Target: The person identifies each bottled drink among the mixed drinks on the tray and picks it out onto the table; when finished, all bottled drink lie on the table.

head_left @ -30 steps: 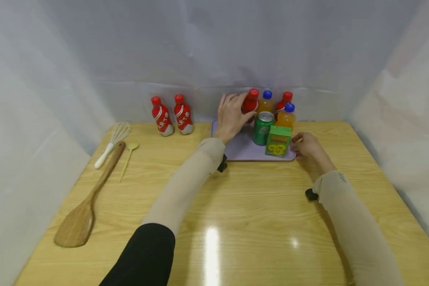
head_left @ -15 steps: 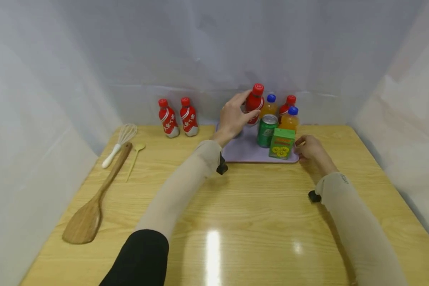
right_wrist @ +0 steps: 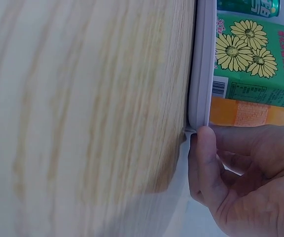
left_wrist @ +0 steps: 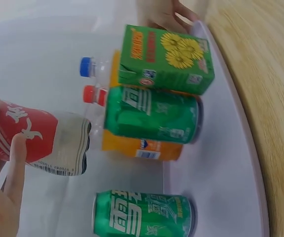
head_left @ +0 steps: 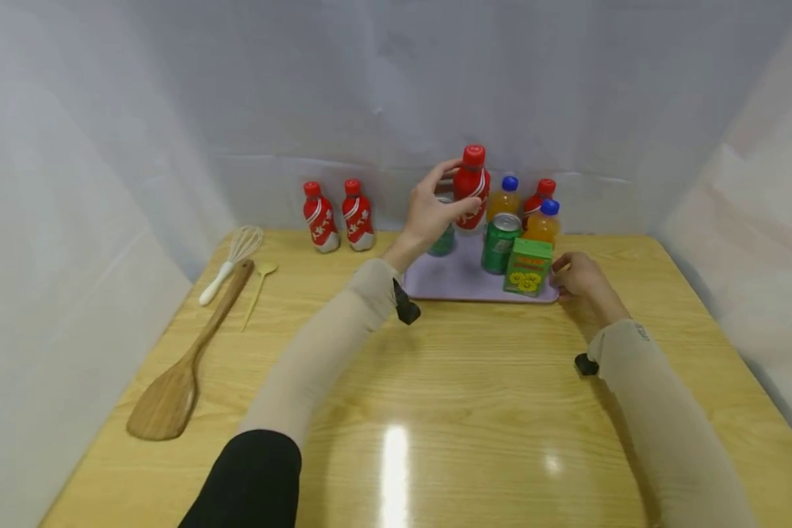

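A red-capped drink bottle [head_left: 471,187] is gripped between the thumb and fingers of my left hand [head_left: 429,209]. In the left wrist view the bottle's pale base [left_wrist: 70,143] hangs above the lilac tray [left_wrist: 226,148]. My right hand [head_left: 582,279] is at the tray's front right corner, and in the right wrist view its thumb and fingers pinch the rim [right_wrist: 203,74]. On the tray stand a green drink carton [head_left: 528,268], a green can [head_left: 501,246], orange soda bottles [head_left: 543,226] and another red bottle [head_left: 541,196]. A second green can [left_wrist: 142,215] stands apart on the tray's left.
Two red bottles [head_left: 321,220] stand left of the tray near the back curtain [head_left: 290,88]. A whisk [head_left: 234,260], a wooden spatula [head_left: 171,389] and a small yellow spoon [head_left: 260,290] lie along the left side of the wooden table [head_left: 462,389].
My left hand has lifted the red bottle up off the tray area, uncovering the green can behind the hand. The right hand stays at the tray corner. The head view has shifted slightly.
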`<action>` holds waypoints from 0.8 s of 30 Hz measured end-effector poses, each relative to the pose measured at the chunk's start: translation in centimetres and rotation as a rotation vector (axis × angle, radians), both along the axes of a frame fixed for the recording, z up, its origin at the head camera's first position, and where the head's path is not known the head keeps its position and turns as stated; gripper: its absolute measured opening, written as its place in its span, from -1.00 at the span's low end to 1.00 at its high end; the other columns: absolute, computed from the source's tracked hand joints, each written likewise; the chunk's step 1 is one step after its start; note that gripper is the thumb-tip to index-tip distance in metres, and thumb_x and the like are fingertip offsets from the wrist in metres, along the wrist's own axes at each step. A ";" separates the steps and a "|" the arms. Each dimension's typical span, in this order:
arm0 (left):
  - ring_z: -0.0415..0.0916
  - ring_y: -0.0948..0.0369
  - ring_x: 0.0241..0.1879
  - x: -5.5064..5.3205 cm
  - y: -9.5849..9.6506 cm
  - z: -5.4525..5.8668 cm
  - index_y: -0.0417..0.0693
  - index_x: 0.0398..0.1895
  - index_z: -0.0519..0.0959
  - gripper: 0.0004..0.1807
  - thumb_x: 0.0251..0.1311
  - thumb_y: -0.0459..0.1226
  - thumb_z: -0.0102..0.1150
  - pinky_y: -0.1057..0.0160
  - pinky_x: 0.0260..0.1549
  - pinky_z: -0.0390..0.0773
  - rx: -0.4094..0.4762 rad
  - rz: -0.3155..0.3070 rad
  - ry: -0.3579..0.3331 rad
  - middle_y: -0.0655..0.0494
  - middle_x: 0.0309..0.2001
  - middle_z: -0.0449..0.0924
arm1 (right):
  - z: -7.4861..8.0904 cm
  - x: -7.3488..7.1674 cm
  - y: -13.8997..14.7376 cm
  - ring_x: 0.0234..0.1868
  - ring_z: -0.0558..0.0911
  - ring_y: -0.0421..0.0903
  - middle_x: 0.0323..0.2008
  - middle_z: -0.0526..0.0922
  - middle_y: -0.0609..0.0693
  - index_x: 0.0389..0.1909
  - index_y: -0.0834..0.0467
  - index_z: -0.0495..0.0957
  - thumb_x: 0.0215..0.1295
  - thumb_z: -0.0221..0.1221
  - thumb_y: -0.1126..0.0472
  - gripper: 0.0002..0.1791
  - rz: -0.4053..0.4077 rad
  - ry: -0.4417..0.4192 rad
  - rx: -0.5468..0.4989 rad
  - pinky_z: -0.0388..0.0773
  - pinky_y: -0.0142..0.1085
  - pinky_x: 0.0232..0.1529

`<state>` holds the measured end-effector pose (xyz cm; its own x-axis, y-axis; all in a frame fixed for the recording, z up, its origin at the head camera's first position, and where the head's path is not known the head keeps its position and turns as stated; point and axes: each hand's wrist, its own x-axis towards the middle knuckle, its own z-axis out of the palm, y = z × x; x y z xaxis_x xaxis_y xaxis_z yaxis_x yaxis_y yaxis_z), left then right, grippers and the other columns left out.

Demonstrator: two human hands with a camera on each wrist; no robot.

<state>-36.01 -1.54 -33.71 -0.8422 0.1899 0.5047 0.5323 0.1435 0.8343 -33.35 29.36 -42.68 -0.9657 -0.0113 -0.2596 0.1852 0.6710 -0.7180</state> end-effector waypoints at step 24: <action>0.55 0.02 0.33 0.6 -7.2 1.2 0.04 0.55 0.38 -0.29 0.35 -0.42 0.31 0.25 -0.16 0.79 0.164 -0.215 -0.244 -0.12 0.44 0.49 | 0.4 -0.5 0.2 -0.44 0.61 -0.21 -0.26 0.56 0.19 0.24 0.52 0.35 0.42 0.18 0.39 -0.54 0.008 0.001 -0.006 0.75 -0.34 -0.38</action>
